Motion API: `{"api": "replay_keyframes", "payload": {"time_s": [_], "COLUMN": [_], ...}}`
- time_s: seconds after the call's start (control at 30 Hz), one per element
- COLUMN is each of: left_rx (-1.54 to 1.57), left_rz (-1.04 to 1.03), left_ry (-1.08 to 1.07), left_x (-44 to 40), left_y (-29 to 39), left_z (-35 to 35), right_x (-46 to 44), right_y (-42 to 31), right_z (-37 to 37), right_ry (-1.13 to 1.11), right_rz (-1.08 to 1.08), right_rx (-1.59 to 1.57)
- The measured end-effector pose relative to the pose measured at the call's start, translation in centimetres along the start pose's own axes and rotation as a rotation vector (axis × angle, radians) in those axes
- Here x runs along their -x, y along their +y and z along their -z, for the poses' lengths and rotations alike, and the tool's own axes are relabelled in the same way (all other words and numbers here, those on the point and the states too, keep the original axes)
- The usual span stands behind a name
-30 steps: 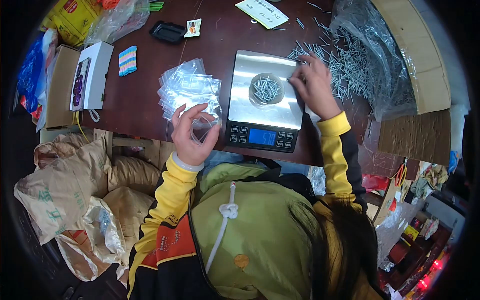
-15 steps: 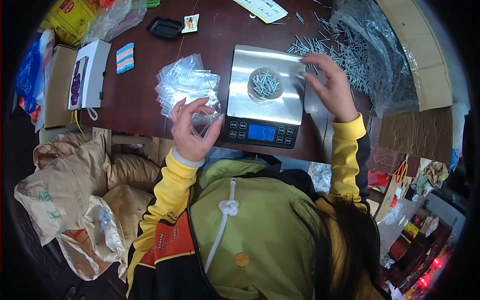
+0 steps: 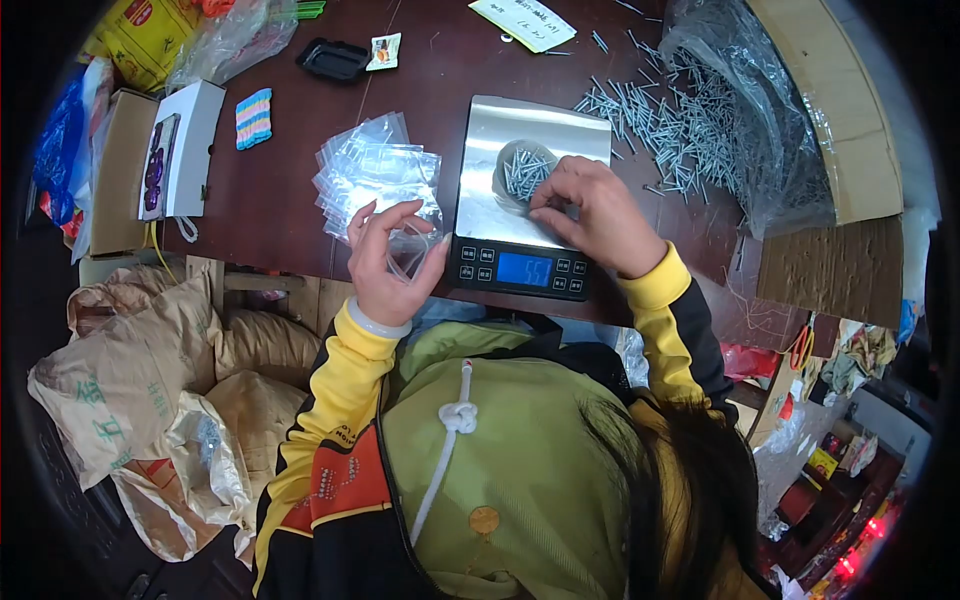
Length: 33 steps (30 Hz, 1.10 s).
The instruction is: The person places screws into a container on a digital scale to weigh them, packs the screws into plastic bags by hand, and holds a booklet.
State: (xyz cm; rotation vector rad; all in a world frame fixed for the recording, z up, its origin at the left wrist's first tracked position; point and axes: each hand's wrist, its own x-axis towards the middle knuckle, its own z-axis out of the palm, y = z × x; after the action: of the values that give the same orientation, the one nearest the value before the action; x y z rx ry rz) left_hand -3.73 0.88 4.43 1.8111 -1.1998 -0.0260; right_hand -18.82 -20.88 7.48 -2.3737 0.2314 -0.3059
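On the scale (image 3: 575, 130), a cup (image 3: 500, 170) holds screws (image 3: 525, 172). The right hand (image 3: 598, 212) has its grip nearly closed at them; I cannot tell if it holds one. The left hand (image 3: 388, 272), half open, curls around a clear object (image 3: 405, 265).

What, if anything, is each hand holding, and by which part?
Left hand: a clear, round plastic container, held by its edge between thumb and fingers. Right hand: at a round, translucent dish of silvery metal fasteners; any grip is hidden.
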Motion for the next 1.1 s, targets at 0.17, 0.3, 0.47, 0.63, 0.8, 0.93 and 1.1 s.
{"api": "replay_keyframes", "payload": {"time_s": [0.17, 0.3, 0.47, 0.63, 0.8, 0.93, 1.1], "left_rx": [-0.008, 0.005, 0.031, 0.128, 0.235, 0.272, 0.264], "left_rz": [0.024, -0.003, -0.005, 0.015, 0.132, 0.178, 0.175], "left_ry": [-0.028, 0.006, -0.002, -0.039, -0.057, -0.04, -0.074], "left_x": [0.2, -0.2, -1.1, -1.5, -1.6, -1.9, -2.5], "left_y": [-0.1, -0.2, 0.3, 0.5, 0.4, 0.7, 1.1], "left_z": [0.3, 0.1, 0.1, 0.0, -0.7, -1.4, -1.4], "right_x": [-0.1, 0.0, 0.4, 0.5, 0.8, 0.9, 0.7], "right_y": [0.0, 1.2, 2.0, 1.7, 1.6, 2.0, 0.9], "right_z": [0.8, 1.8, 0.8, -0.1, -2.0, -4.1, -3.4], "right_ry": [0.082, 0.223, 0.194, 0.111, 0.115, 0.194, 0.251], "right_rz": [-0.121, -0.014, -0.025, -0.07, -0.084, -0.083, -0.093], "right_rx": [-0.105, 0.07, 0.096, 0.074, 0.159, 0.314, 0.314]}}
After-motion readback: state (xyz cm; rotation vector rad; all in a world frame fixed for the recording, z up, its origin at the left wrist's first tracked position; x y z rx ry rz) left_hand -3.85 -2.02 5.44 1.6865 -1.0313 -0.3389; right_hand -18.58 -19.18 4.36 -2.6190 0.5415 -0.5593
